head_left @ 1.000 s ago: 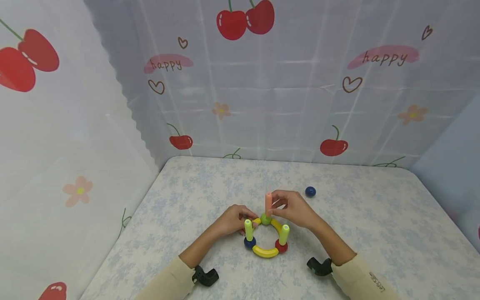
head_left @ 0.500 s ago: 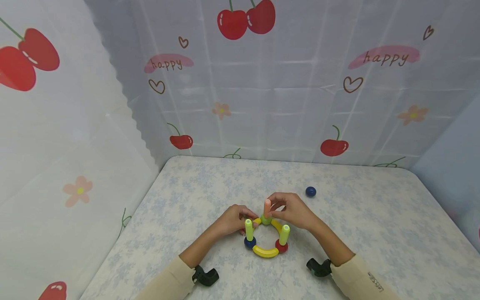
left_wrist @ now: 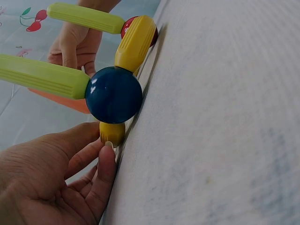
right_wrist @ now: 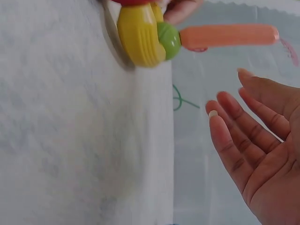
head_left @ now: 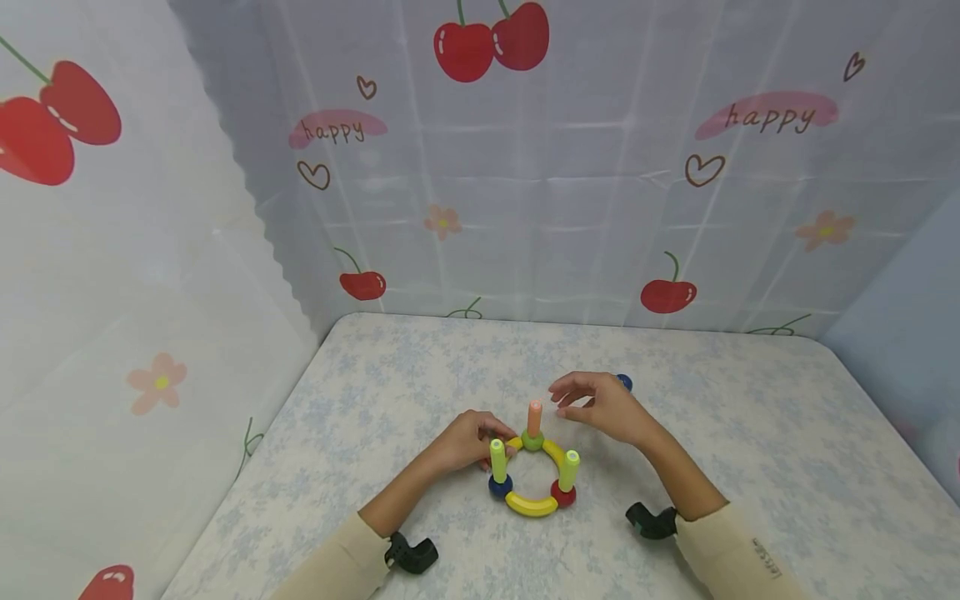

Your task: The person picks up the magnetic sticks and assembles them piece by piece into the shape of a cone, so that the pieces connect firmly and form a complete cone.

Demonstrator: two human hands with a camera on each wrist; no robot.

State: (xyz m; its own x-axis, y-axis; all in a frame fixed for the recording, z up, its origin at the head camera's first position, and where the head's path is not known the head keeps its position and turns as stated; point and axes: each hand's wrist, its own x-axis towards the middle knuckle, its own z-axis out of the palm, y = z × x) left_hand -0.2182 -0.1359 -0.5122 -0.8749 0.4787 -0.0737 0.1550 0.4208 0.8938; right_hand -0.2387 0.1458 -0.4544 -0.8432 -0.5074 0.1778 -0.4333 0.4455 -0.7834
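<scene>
A ring of yellow curved rods (head_left: 531,507) and balls lies on the table. Its blue ball (head_left: 499,487) and red ball (head_left: 564,495) each bear an upright light-green stick (head_left: 498,460). On the green ball (head_left: 532,442) at the far side stands an orange stick (head_left: 534,419). My left hand (head_left: 467,442) pinches the left yellow curved rod (left_wrist: 112,134) between thumb and fingers, close to the blue ball. Right of the orange stick, my right hand (head_left: 603,407) is in the air, fingers apart and holding nothing; the right wrist view shows a gap between them.
A loose dark blue ball (head_left: 626,382) lies behind the right hand, partly covered by it. The table (head_left: 405,358) has a pale floral cover and meets a printed curtain (head_left: 525,208) at the back. Each wrist carries a black camera mount (head_left: 651,522).
The orange stick came down onto the green ball, then my right hand let it go and moved away to the right. The left hand has kept its place on the rod.
</scene>
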